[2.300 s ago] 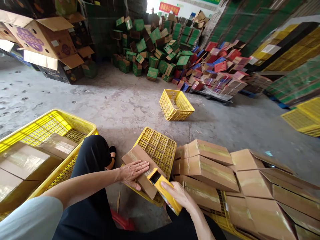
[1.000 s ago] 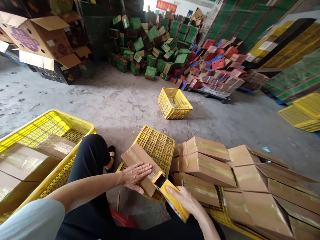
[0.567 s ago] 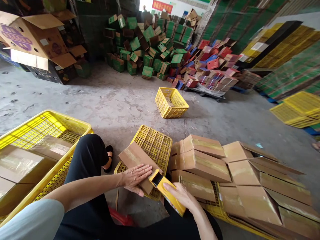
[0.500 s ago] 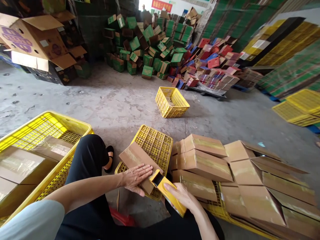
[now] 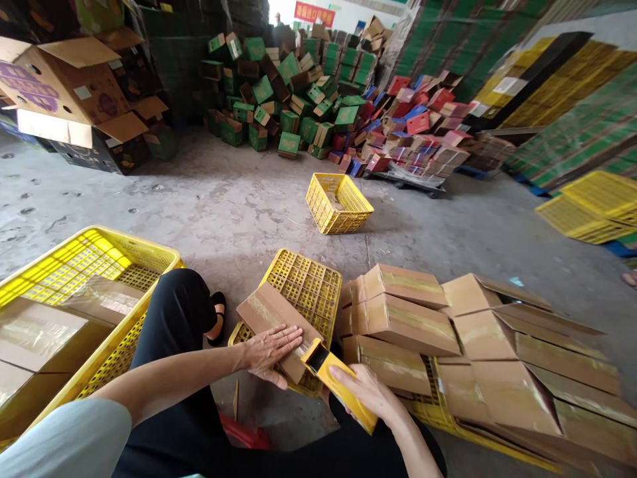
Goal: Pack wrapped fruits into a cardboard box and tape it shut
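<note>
A long cardboard carton (image 5: pixel 281 312) lies slantwise on an upturned yellow plastic crate (image 5: pixel 313 282). The person's left hand (image 5: pixel 273 348) spreads flat on the carton's top, grasping nothing; the right hand (image 5: pixel 365 388) grips a yellow tape dispenser (image 5: pixel 326 372), its head at the carton's near end. For smooth tape, firm palm pressure and a dispenser aligned lengthwise seem best.

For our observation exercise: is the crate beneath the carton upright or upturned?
The yellow crate is upturned: its gridded underside faces up, bearing the carton.
</note>
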